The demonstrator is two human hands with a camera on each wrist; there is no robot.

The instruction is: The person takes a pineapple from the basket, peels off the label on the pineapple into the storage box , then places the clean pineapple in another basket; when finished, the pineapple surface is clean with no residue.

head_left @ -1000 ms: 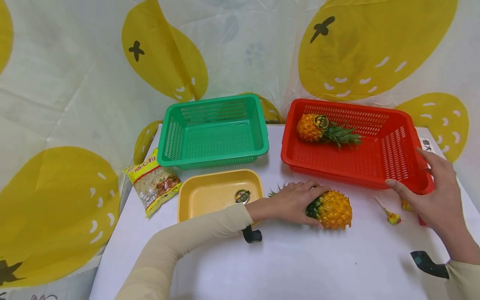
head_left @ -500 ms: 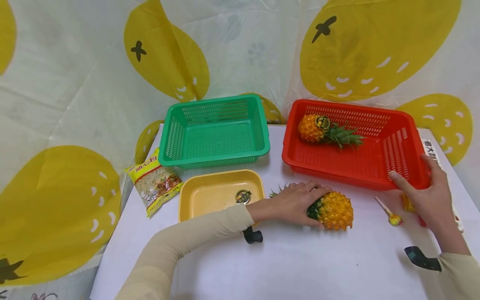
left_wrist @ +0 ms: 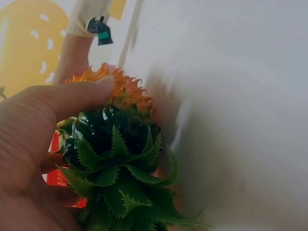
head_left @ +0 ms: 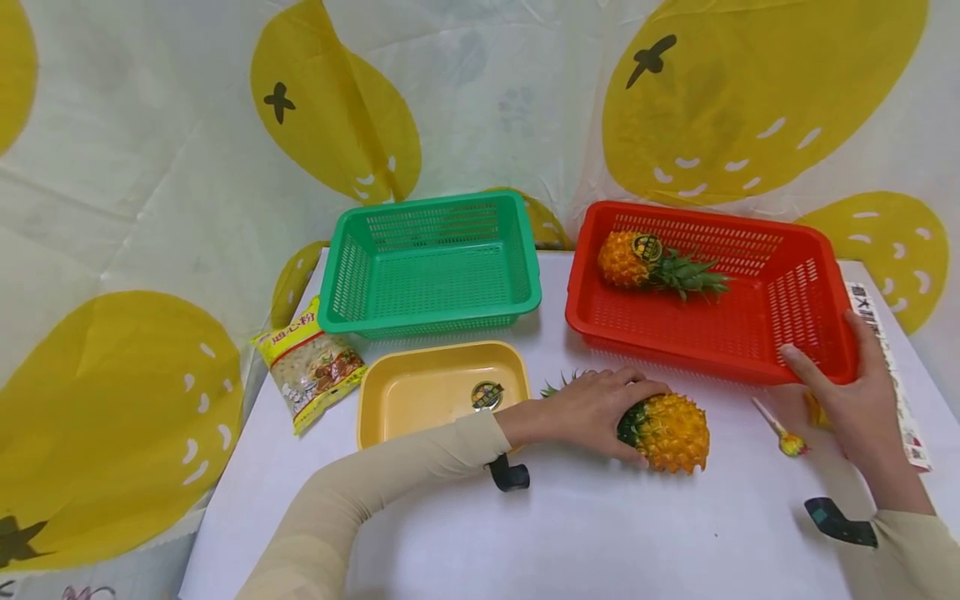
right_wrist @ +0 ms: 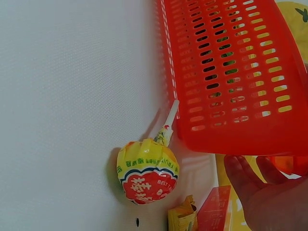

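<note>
My left hand [head_left: 592, 412] grips a small orange pineapple [head_left: 675, 433] lying on its side, around the green end by its leaves. In the left wrist view the thumb lies over the spiky fruit [left_wrist: 127, 96], its serrated leaves toward the camera. My right hand [head_left: 862, 400] holds the front right corner of the red basket [head_left: 675, 342], thumb at the rim and fingers around the outer side. The right wrist view has the fingers of that hand [right_wrist: 260, 192] at the basket's edge [right_wrist: 231, 144]. Another pineapple [head_left: 626, 258] with a round black label lies inside the basket.
A green basket [head_left: 431, 321] stands back left, with a yellow tray [head_left: 397, 358] in front. Left of them lies a noodle bag [head_left: 315, 367]. A lollipop [right_wrist: 147, 173] and a yellow wrapped piece [right_wrist: 183, 214] lie by the red basket. A printed packet [head_left: 892, 375] is at right.
The right hand has closed in on the red basket's corner, and the basket's right end has shifted slightly left, uncovering more of the printed packet. The left hand stays on the pineapple.
</note>
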